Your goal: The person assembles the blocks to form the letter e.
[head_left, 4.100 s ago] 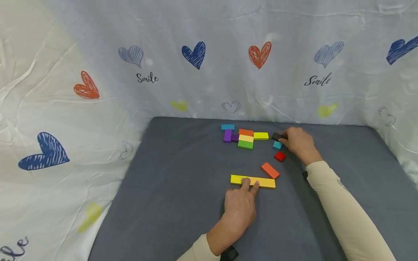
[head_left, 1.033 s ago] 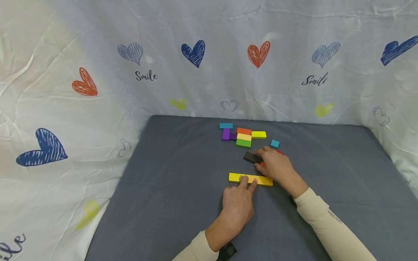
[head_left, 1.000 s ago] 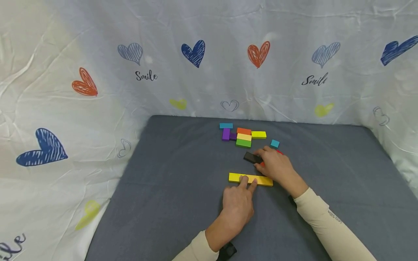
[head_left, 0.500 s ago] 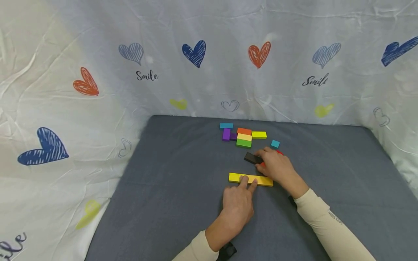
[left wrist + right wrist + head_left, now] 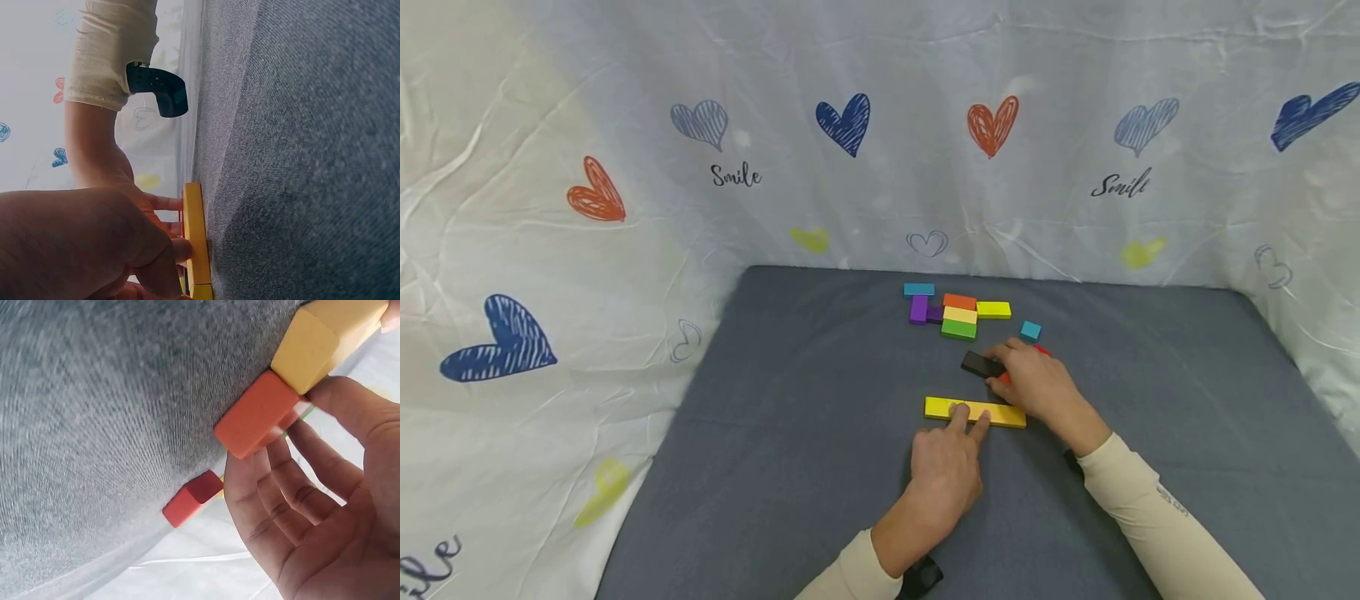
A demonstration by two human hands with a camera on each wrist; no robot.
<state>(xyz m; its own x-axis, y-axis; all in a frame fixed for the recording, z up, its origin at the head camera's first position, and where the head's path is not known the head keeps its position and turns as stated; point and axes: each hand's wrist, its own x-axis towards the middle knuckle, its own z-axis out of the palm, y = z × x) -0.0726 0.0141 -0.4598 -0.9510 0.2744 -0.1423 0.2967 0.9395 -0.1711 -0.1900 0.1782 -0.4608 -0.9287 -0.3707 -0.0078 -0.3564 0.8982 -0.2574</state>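
Observation:
In the head view, two straight fingers of my left hand [image 5: 946, 471] press on a bar of two blocks laid end to end, a yellow block [image 5: 942, 407] and an amber block [image 5: 1009, 416]. My right hand [image 5: 1041, 383] pinches the right end of a black block [image 5: 979, 364] between thumb and fingertips. Under that palm lies an orange block [image 5: 257, 415], its far end against the black one in the head view. The right wrist view shows the orange corner meeting the amber block's end, with curled fingers and thumb around it; the black block is hidden there.
Toward the back lies a group of flat blocks: blue [image 5: 919, 289], violet [image 5: 918, 310], dark purple, orange-red [image 5: 959, 302], cream, green [image 5: 958, 330] and yellow [image 5: 993, 310]. A teal block [image 5: 1030, 331] and a partly covered red block [image 5: 192, 499] sit beyond my right hand. A printed curtain borders the grey table.
Since about four seconds ago, my right hand has brought the black block from the back right toward the front left, beside the orange block. During the last second both hands stay nearly still.

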